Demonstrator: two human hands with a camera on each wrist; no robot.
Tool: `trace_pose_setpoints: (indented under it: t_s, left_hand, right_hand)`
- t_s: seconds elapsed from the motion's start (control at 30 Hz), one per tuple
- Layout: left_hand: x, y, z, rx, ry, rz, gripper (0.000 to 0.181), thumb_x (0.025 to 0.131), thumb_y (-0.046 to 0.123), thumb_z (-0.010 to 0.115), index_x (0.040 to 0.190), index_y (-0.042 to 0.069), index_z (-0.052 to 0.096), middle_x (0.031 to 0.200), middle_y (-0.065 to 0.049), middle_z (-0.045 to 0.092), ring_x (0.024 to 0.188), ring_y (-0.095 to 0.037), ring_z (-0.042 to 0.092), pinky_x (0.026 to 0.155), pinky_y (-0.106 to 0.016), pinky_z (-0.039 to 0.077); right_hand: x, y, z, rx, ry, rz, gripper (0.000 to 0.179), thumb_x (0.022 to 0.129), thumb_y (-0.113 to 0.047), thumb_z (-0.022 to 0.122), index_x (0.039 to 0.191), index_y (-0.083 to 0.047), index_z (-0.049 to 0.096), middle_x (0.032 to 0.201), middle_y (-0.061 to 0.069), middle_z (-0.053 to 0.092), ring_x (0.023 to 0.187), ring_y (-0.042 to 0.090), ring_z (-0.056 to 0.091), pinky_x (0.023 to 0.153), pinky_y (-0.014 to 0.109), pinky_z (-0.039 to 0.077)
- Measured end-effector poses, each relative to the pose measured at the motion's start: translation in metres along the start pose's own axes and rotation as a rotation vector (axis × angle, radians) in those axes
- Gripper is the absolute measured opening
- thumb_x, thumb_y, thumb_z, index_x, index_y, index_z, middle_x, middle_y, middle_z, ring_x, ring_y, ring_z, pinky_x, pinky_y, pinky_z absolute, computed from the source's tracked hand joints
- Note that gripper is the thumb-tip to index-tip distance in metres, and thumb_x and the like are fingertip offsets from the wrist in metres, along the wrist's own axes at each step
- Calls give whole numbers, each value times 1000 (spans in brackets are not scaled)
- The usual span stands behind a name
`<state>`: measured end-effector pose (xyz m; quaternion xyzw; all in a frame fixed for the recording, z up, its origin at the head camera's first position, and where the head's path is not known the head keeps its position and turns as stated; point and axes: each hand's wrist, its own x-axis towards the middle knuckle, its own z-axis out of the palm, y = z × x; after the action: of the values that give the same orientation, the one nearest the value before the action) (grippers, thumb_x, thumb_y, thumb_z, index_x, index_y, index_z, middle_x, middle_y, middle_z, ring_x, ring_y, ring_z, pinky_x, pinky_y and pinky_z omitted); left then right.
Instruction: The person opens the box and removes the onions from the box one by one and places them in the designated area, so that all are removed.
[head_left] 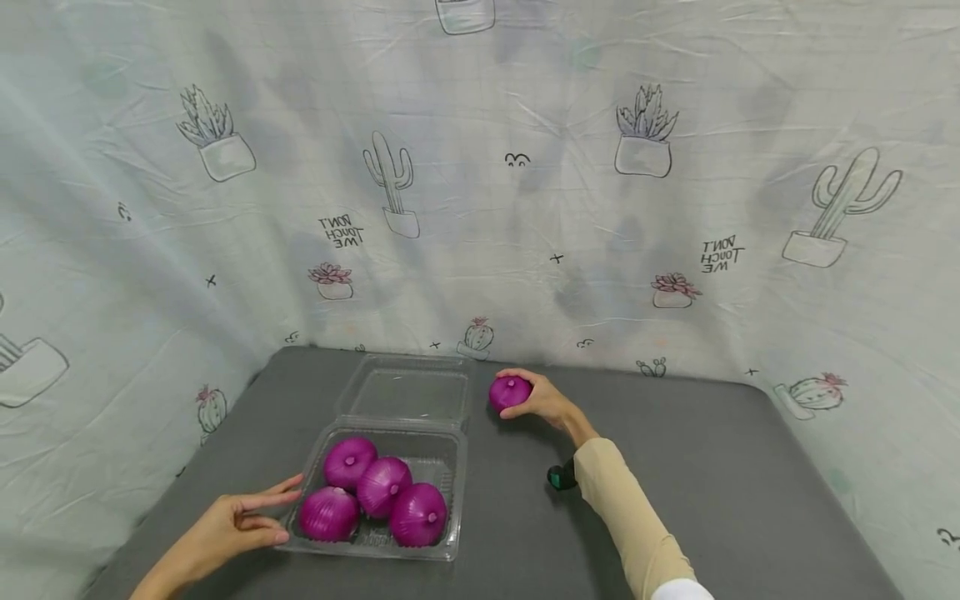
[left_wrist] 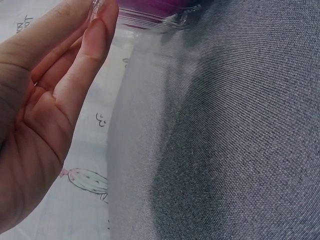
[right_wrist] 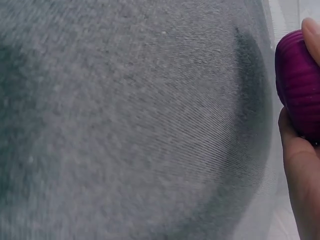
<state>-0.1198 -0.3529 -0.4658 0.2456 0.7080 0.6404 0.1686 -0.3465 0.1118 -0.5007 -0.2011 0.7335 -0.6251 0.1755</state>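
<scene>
My right hand [head_left: 549,403] grips a purple onion [head_left: 509,393] between thumb and fingers, over the far part of the table to the right of the container's lid. In the right wrist view the onion [right_wrist: 299,82] shows its ribbed skin at the right edge, partly cut off. Several more purple onions [head_left: 384,487] sit in a clear plastic clamshell container [head_left: 461,500], its lid [head_left: 412,392] folded back flat behind it. At the container's near left corner my left hand [head_left: 234,527] pinches the rim. The left wrist view shows its thumb [left_wrist: 95,40] against the clear plastic edge.
A dark grey cloth-topped table [head_left: 712,492] lies under everything. Behind it and on the sides hangs a pale curtain [head_left: 480,208] printed with potted plants. Close to my right wrist is a small black device [head_left: 561,477] with a teal face.
</scene>
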Motion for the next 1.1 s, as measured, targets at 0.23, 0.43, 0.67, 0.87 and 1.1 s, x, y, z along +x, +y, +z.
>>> trace_pose_setpoints:
  t_s: [0.23,0.43,0.67,0.87,1.1]
  left_hand:
    - [-1,-2,2,-10,1,-12,47,91,-9,56,133,-20,39,141,24,44,96,-28,67,78,-28,55]
    - [0,-1,2,6,11,7,46,90,-9,57,131,-21,40,141,22,45,94,-28,68,77,-28,55]
    - [0,0,1,7,24,-2,45,90,-9,57,131,-21,41,140,23,45,95,-26,68,77,-27,55]
    - [-1,-1,0,-3,23,3,45,91,-10,56,132,-20,41,141,22,45,95,-25,68,77,-27,55]
    - [-1,-3,1,-9,12,30,45,91,-11,54,135,-14,44,142,21,44,96,-26,68,77,-28,55]
  right_hand:
    - [-3,7,3,-3,35,33,79,69,3,84,139,-3,47,137,17,45,117,32,49,91,39,50]
    - [-4,7,5,7,50,30,80,69,2,84,139,-3,46,134,21,46,115,32,50,90,38,50]
    - [1,7,5,-40,1,13,81,71,3,83,141,-4,43,134,21,45,114,33,51,89,40,50]
    - [-1,2,8,-109,5,-16,84,69,7,81,142,-2,40,135,22,44,116,35,49,90,43,49]
    - [-11,-14,11,-90,-8,-21,86,69,10,80,143,2,37,135,25,43,118,38,47,91,45,48]
